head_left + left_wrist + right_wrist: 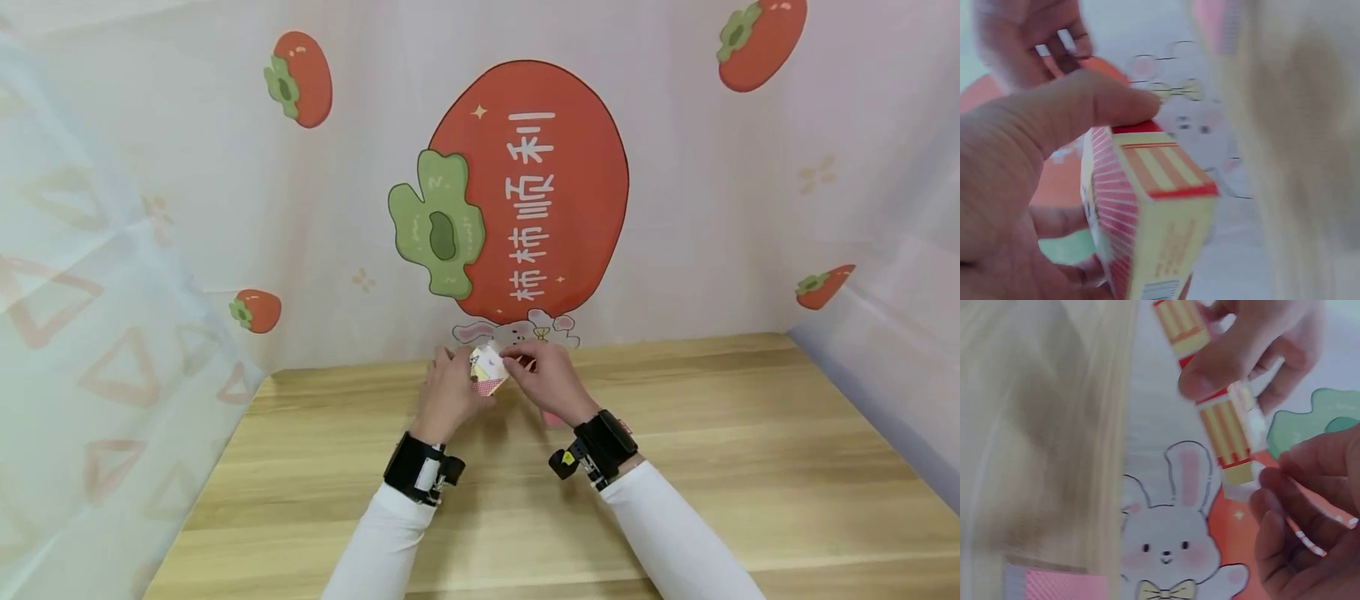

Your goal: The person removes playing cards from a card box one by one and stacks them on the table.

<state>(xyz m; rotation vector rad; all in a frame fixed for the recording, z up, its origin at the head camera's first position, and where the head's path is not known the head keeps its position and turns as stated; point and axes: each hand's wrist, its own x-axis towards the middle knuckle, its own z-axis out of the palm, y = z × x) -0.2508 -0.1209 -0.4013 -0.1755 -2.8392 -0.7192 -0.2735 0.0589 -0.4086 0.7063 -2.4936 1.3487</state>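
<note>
A small cardboard box with red and yellow stripes and a pink checked panel is held above the back of the table. My left hand grips it, the thumb along its narrow striped side and the fingers on the other side. At the box's far end a pale flap sticks out. My right hand has thumb and fingertips together at that flap, seeming to pinch its edge. In the left wrist view the contact is hidden.
A pink and grey item lies on the wooden table, partly behind my right wrist in the head view. Behind the table hangs a white cloth printed with persimmons and a rabbit. More cloth hangs at the left.
</note>
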